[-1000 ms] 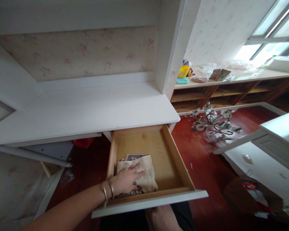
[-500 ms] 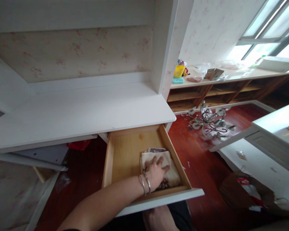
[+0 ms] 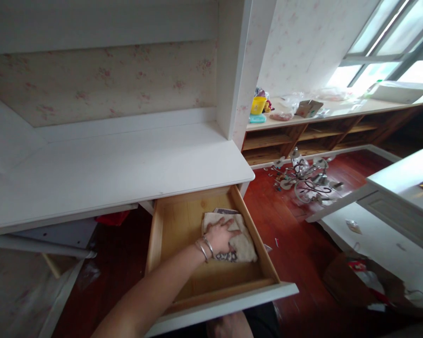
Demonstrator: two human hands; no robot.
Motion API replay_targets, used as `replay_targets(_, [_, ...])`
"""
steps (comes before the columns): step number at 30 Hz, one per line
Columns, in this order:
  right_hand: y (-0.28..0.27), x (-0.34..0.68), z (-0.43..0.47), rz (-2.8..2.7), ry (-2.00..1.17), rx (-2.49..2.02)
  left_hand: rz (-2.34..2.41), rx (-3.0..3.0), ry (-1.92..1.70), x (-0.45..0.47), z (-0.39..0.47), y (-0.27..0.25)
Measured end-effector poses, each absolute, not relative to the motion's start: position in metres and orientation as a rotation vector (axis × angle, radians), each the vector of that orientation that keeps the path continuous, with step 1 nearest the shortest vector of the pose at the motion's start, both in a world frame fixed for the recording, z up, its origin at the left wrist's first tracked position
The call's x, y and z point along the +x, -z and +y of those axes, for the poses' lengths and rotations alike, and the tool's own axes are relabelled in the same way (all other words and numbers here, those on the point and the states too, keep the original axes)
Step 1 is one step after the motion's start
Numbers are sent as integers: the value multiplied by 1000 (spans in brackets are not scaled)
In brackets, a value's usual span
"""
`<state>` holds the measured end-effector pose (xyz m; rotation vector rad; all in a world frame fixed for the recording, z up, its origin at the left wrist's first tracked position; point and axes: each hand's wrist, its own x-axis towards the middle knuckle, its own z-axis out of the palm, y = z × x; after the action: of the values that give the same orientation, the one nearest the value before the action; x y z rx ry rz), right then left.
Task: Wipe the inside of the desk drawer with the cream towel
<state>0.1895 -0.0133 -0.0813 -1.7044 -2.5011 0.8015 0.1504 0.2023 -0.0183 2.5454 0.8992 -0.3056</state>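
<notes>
My left hand (image 3: 221, 235), with two silver bangles at its wrist, lies palm down with fingers spread on a folded beige cloth (image 3: 246, 244). The cloth has a dark printed pattern showing at its edges. It rests on the right side of a pulled-out wooden drawer (image 3: 181, 234), apart from the front board. Below the white drawer front, at the bottom edge of the view, my right hand (image 3: 229, 325) shows only in part; its fingers are hidden and blurred.
Above the drawer is a white desk top (image 3: 127, 164). A chandelier (image 3: 303, 176) lies on the red wood floor to the right. Beyond it runs a low shelf unit (image 3: 268, 140); a white cabinet (image 3: 402, 188) and a brown bag (image 3: 348, 281) are at the right.
My left hand has slid the cloth away from the drawer front, toward the back and slightly left. The drawer stays pulled out, and the view has shifted a little.
</notes>
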Motion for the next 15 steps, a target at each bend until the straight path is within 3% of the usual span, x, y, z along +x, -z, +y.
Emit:
replay_targets(6, [97, 189, -15, -2451, -686, -1672, 1221, 2469, 313, 166, 253, 20])
replay_targets(15, [54, 192, -4, -2423, -513, -1672, 1326, 2354, 274, 164, 277, 26])
